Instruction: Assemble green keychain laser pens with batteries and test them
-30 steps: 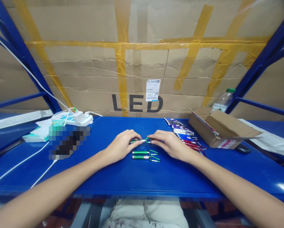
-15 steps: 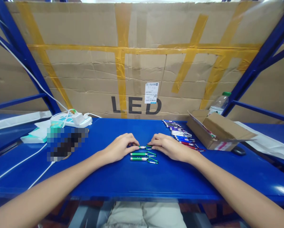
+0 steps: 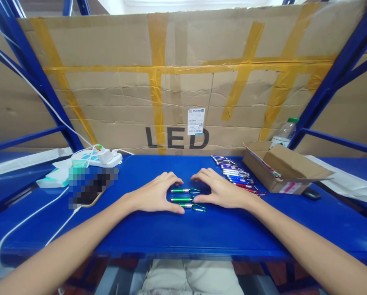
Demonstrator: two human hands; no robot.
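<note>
Three green metal pen-shaped lights with carabiner clips lie side by side on the blue table, clips toward the right. The far green light shows between my hands. Behind my right thumb, the middle green light has its clip partly hidden. My left thumb covers part of the near green light. My left hand is open, thumb and fingers apart around the left ends of the row. Around the right ends, my right hand is open too, its thumb by the middle light's clip.
Several similar lights in purple, silver, blue and red lie in a row at the right. Beside them stand an open cardboard box and a black mouse. A phone, cables and a white power strip are at the left.
Both hands have let go of the far green light and opened. Their thumbs have moved nearer to me, over the middle and near lights.
</note>
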